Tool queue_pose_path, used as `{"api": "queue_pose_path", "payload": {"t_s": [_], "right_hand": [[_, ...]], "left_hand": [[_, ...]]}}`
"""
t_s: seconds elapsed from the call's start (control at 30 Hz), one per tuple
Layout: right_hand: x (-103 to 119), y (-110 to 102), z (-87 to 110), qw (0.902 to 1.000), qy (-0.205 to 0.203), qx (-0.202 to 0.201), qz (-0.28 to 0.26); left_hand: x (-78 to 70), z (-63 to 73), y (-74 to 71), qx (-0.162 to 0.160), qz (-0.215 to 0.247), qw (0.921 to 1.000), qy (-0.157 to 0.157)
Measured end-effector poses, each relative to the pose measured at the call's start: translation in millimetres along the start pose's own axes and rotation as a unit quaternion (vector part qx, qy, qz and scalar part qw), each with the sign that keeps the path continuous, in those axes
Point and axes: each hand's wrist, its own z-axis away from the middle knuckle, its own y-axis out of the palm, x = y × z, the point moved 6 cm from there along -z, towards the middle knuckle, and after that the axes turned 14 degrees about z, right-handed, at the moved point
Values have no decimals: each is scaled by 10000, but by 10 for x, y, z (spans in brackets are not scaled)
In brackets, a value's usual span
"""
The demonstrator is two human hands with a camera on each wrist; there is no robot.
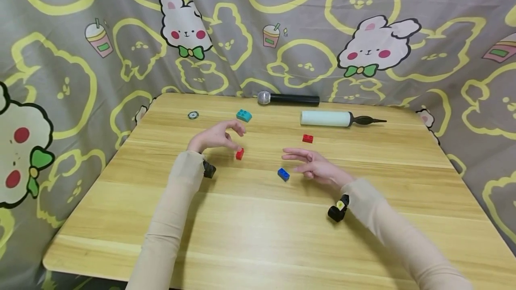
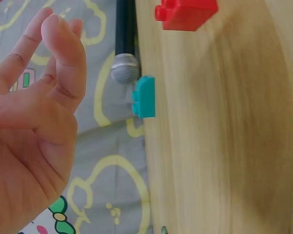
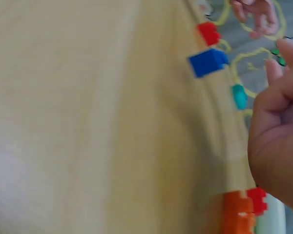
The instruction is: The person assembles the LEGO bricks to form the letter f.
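Note:
My left hand (image 1: 219, 138) hovers with its fingers loosely bent, holding nothing. Its thumb is beside a red toy brick (image 1: 239, 154); the left wrist view shows that red brick (image 2: 190, 13) apart from the hand. A blue toy brick (image 1: 283, 174) lies just left of my right hand (image 1: 318, 168), whose fingers point left above the table and grip nothing. Another red brick (image 1: 307, 138) is beyond the right hand. An orange brick (image 3: 237, 212) appears in the right wrist view but is hidden in the head view.
A teal brick (image 1: 243, 115) and a small round disc (image 1: 193, 115) lie at the back left of the wooden table (image 1: 250, 236). Along the back are a microphone (image 1: 294, 99) and a pale hand pump (image 1: 326, 118), before a patterned curtain (image 1: 306, 21).

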Motion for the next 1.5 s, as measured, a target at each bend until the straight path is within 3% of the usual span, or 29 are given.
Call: {"api": "queue_pose_path", "payload": {"t_s": [0.27,0.53,0.83,1.23,1.5], "right_hand": [[-212,78,-69,9992,176,222,275],[-197,147,-161,9929,291,665,945],[-203,134,-189,9890,436,539,1308],[-193,149,-144,9927,490,353,1040],[-204,169,-130,9928,507,173,1075]], "left_hand": [[112,-107,152,400,-619,9959,-520],[221,-142,224,781,-585,9897,-1045],[360,-130,231,794,-447,9831,-1586],[457,-143,239,533,-348,9815,-1806],[251,-157,371,437,-1013,9816,-1561]]}}
